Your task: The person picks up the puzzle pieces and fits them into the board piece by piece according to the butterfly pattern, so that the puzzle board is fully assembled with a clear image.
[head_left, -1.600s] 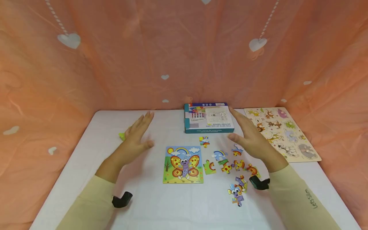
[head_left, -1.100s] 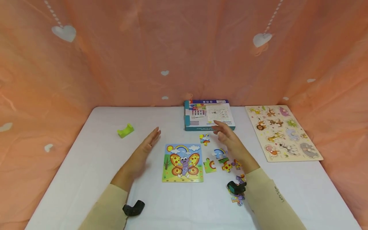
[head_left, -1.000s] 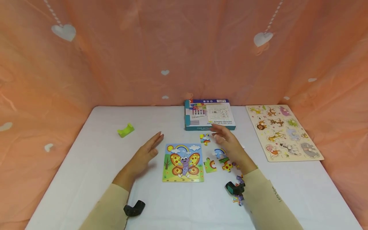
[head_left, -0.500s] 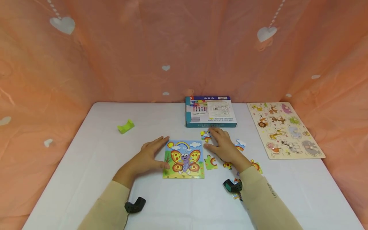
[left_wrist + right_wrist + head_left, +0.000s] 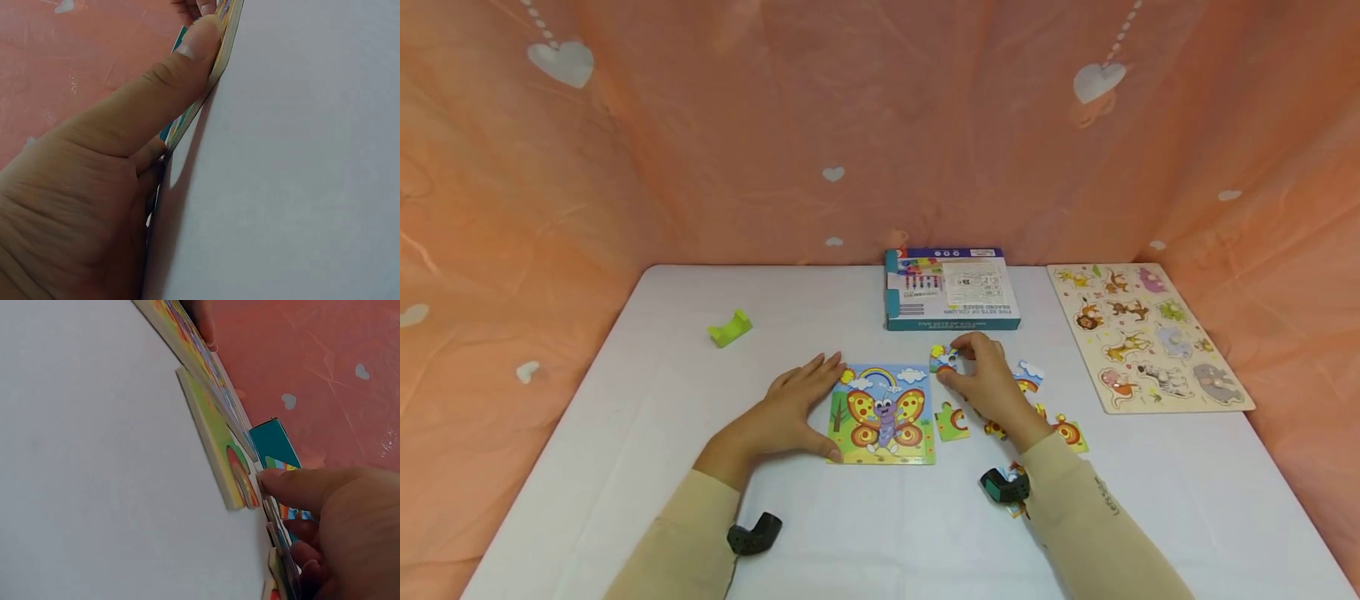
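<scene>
The butterfly board (image 5: 886, 417) has been reached at its nine-o'clock edge by the left hand (image 5: 788, 412), thumb spread from fingers. At two o'clock from it, the sun piece (image 5: 937, 361) is now pinched by the right hand (image 5: 991, 385), so piece-handling seems begun.

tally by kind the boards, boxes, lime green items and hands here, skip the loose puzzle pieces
Boards: 2 (butterfly board, animal board)
Box: 1
Lime-green item: 1
Hands: 2 (left hand, right hand)
Total: 6
</scene>
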### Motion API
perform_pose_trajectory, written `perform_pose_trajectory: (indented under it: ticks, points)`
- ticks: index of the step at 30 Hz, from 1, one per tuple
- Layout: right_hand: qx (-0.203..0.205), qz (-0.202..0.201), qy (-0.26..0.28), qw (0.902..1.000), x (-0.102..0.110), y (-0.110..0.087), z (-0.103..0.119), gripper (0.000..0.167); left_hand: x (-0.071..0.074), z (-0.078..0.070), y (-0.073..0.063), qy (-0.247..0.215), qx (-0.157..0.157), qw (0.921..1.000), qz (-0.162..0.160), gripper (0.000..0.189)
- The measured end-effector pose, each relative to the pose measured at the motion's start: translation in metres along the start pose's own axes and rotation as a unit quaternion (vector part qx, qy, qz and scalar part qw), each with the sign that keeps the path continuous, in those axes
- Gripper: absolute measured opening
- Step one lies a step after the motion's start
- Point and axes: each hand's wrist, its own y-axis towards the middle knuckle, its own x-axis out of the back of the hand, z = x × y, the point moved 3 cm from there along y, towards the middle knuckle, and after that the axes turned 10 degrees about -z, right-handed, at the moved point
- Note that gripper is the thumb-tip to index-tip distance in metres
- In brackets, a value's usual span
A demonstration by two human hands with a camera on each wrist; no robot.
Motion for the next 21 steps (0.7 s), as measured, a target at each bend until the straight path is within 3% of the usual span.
perform_pose_trajectory:
  ticks: [4,11,21]
  points:
    - [-0.017,-0.011,0.061,0.9979,0.002,-0.002,0.002,0.047,0.002,-0.001,0.0,0.007,-0.007,1.0,-0.001,0.137]
    - [-0.015,-0.038,0.109,0.9932,0.005,-0.005,0.009,0.047,0.003,-0.003,0.0,0.012,-0.014,0.9998,0.0,0.137]
    - [0.005,-0.048,0.179,0.9827,0.005,-0.015,0.041,0.045,0.002,-0.002,-0.001,0.01,-0.011,0.9999,-0.002,0.137]
